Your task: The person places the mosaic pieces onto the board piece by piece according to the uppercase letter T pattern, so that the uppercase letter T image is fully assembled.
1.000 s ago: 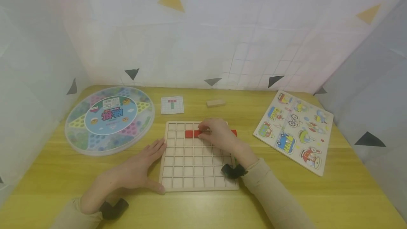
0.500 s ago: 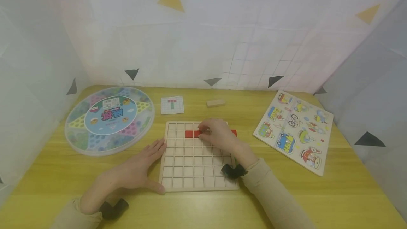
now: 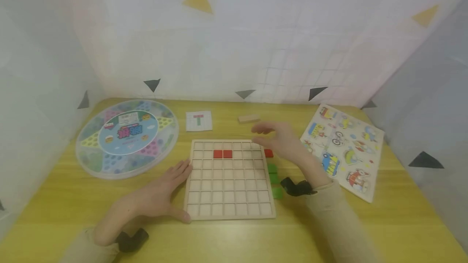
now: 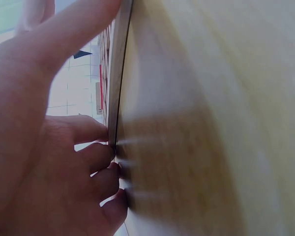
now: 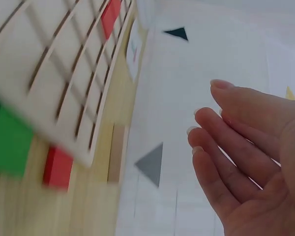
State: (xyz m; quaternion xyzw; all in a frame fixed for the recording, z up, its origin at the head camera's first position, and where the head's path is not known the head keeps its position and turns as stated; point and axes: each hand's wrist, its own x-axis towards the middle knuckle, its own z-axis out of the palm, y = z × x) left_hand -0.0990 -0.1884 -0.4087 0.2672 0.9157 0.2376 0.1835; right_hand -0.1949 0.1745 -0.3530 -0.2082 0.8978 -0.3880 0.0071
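Observation:
A wooden grid board (image 3: pixel 223 196) lies flat on the table, with two red square tiles (image 3: pixel 217 154) side by side in its second row. My left hand (image 3: pixel 157 196) rests along the board's left edge, fingers at the side and thumb by the near corner; the left wrist view shows the fingertips touching the edge. Over the board's far right corner hovers my right hand (image 3: pixel 283 141), fingers gently bent and holding nothing. Beneath it, beside the board's right edge, lies one loose red tile (image 3: pixel 269 153). Several green tiles (image 3: pixel 274 178) follow along that same edge toward the front.
Behind the board lie a small card (image 3: pixel 193 124) printed with a red-and-green T and a plain wooden block (image 3: pixel 248 119). A round Chinese checkers set (image 3: pixel 128 133) sits at the left. At the right is a wooden vehicle puzzle (image 3: pixel 362 149), partly behind my right arm.
My right hand has left the red tiles on the board and moved right and up, uncovering the green tiles beside the edge. My left hand stays in place.

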